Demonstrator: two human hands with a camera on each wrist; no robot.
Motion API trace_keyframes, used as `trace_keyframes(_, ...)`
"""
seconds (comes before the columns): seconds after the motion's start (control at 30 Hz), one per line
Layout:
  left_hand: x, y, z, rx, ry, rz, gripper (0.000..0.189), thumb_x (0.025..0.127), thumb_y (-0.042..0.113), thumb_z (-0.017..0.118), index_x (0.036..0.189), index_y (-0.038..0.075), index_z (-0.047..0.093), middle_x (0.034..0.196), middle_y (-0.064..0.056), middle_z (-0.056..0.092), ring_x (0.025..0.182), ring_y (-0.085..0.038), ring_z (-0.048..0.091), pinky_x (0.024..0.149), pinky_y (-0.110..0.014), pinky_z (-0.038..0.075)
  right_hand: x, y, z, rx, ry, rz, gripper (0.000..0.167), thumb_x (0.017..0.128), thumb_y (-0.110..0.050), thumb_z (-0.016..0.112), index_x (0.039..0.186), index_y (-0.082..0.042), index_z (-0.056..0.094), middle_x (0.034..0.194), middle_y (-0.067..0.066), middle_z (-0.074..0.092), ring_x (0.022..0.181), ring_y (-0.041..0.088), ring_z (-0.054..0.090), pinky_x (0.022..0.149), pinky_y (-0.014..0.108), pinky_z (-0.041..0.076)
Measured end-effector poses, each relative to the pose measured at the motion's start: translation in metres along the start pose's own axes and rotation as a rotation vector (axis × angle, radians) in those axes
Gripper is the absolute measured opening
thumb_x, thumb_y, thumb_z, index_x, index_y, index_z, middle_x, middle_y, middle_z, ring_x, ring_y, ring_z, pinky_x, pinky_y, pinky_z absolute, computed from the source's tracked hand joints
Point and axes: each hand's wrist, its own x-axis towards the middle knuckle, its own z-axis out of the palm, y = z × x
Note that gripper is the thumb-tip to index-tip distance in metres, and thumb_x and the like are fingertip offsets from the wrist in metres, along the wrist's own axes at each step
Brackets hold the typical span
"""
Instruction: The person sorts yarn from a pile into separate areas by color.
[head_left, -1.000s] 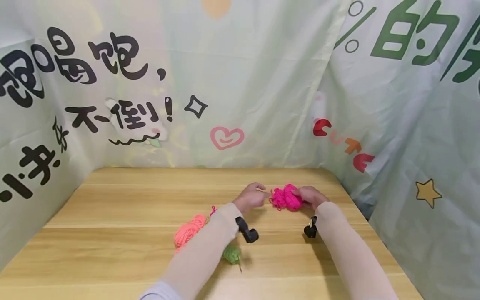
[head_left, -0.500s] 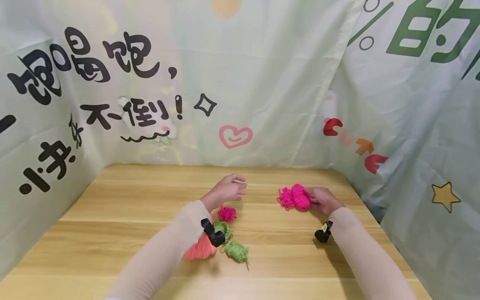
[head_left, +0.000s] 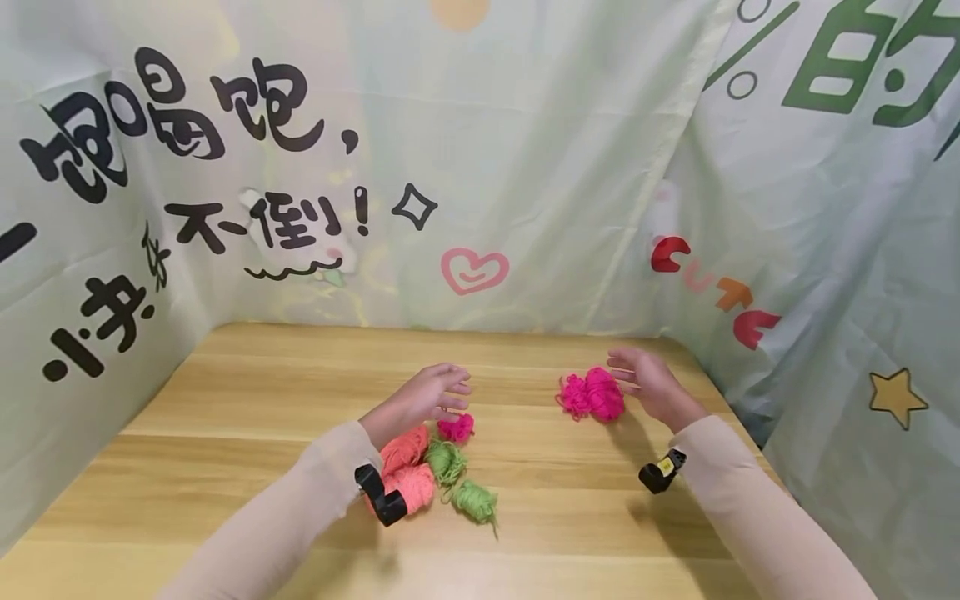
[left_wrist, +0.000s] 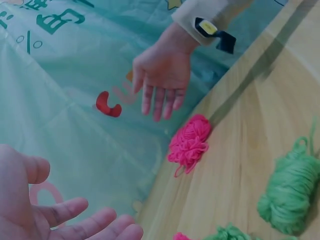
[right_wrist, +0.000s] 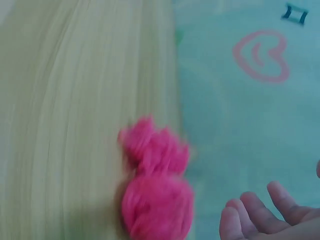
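Observation:
In the head view my left hand (head_left: pixel 420 398) is held over the table with fingers spread and nothing in them. Just below its fingertips lies a small pink yarn bundle (head_left: pixel 456 427). Coral yarn (head_left: pixel 412 487) lies partly behind the left wrist and its black camera, beside two green yarn bundles (head_left: pixel 474 502). My right hand (head_left: pixel 651 385) hovers at the right side of a larger bright pink yarn ball (head_left: pixel 603 395), fingers loosely extended and free of it. A tangled clump joins that ball's left end. The right wrist view shows the pink ball (right_wrist: pixel 157 207) beside the relaxed fingers.
The wooden table (head_left: pixel 285 367) ends at a printed fabric curtain (head_left: pixel 525 167) behind and on both sides. Its right edge runs close by the right forearm. Each wrist wears a small black camera (head_left: pixel 663 471).
My left hand has moved left, away from the large pink ball, to above the other yarn. The right hand has let go of the pink ball and lifted slightly off it.

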Motion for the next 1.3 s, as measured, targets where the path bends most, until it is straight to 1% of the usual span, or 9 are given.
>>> trace_keyframes(0.13,-0.009,-0.003,-0.004,0.022,-0.005,-0.007,0.044,0.105,0.028,0.041,0.135,-0.004,0.043,0.136,-0.028,0.046,0.116,-0.042,0.053,0.088,-0.046,0.051,-0.007,-0.005,0.015,0.077,-0.085,-0.004,0.057,0.106,-0.032,0.022,0.144,0.011,0.024,0.148,0.033,0.025,0.133,0.046,0.028,0.11,0.051,0.025)
trace_keyframes(0.27,-0.018,-0.008,-0.011,0.038,0.002,-0.015,0.046,0.104,0.027,0.042,0.139,-0.004,0.041,0.137,-0.03,0.045,0.113,-0.04,0.055,0.088,-0.048,0.051,-0.012,-0.006,0.033,0.083,-0.16,0.012,0.057,0.107,-0.034,0.024,0.141,0.012,0.028,0.141,0.03,0.036,0.123,0.033,0.046,0.107,0.046,0.033)
trace_keyframes(0.43,-0.027,-0.013,-0.02,0.055,0.018,-0.02,0.047,0.104,0.028,0.043,0.138,-0.005,0.041,0.134,-0.029,0.048,0.11,-0.039,0.057,0.088,-0.046,0.051,-0.014,-0.002,0.053,0.112,-0.222,0.012,0.052,0.107,-0.029,0.029,0.135,0.014,0.033,0.117,0.013,0.056,0.098,0.016,0.06,0.091,0.035,0.047)
trace_keyframes(0.53,-0.032,-0.016,-0.024,0.077,0.027,-0.017,0.047,0.104,0.029,0.043,0.136,-0.006,0.042,0.132,-0.028,0.05,0.11,-0.039,0.057,0.089,-0.045,0.051,-0.014,0.003,0.065,0.126,-0.245,0.017,0.051,0.107,-0.028,0.031,0.134,0.014,0.034,0.122,0.02,0.055,0.1,0.019,0.06,0.088,0.035,0.048)
trace_keyframes(0.67,-0.04,-0.02,-0.029,0.099,0.027,-0.004,0.047,0.105,0.029,0.042,0.134,-0.007,0.043,0.13,-0.028,0.051,0.11,-0.04,0.057,0.089,-0.046,0.051,-0.012,0.009,0.08,0.105,-0.274,0.041,0.053,0.106,-0.029,0.031,0.136,0.014,0.032,0.138,0.033,0.041,0.117,0.036,0.051,0.099,0.045,0.041)
trace_keyframes(0.77,-0.048,-0.024,-0.033,0.121,0.029,0.011,0.046,0.105,0.028,0.041,0.133,-0.008,0.044,0.129,-0.03,0.05,0.11,-0.04,0.058,0.088,-0.046,0.051,-0.01,0.013,0.092,0.09,-0.293,0.06,0.053,0.105,-0.028,0.03,0.138,0.013,0.03,0.142,0.034,0.035,0.127,0.046,0.04,0.103,0.051,0.036)
trace_keyframes(0.9,-0.058,-0.027,-0.039,0.163,0.048,-0.001,0.045,0.105,0.028,0.042,0.132,-0.007,0.045,0.125,-0.026,0.055,0.108,-0.037,0.06,0.085,-0.045,0.053,-0.005,0.017,0.108,0.093,-0.313,0.077,0.053,0.104,-0.025,0.029,0.14,0.013,0.029,0.143,0.034,0.035,0.129,0.047,0.037,0.103,0.052,0.036)
trace_keyframes(1.13,-0.072,-0.03,-0.05,0.356,0.157,-0.013,0.038,0.102,0.026,0.05,0.127,-0.003,0.053,0.117,-0.017,0.061,0.098,-0.028,0.065,0.079,-0.039,0.055,0.004,0.021,0.131,0.088,-0.333,0.096,0.05,0.104,-0.023,0.029,0.141,0.011,0.032,0.141,0.031,0.04,0.124,0.043,0.045,0.098,0.048,0.041)
trace_keyframes(1.3,-0.078,-0.035,-0.053,0.614,0.23,0.033,0.03,0.095,0.019,0.062,0.118,0.0,0.059,0.111,-0.016,0.064,0.096,-0.029,0.064,0.081,-0.042,0.053,0.01,0.024,0.144,0.115,-0.324,0.125,0.048,0.103,-0.024,0.033,0.139,0.009,0.036,0.137,0.029,0.044,0.115,0.037,0.053,0.091,0.042,0.047)
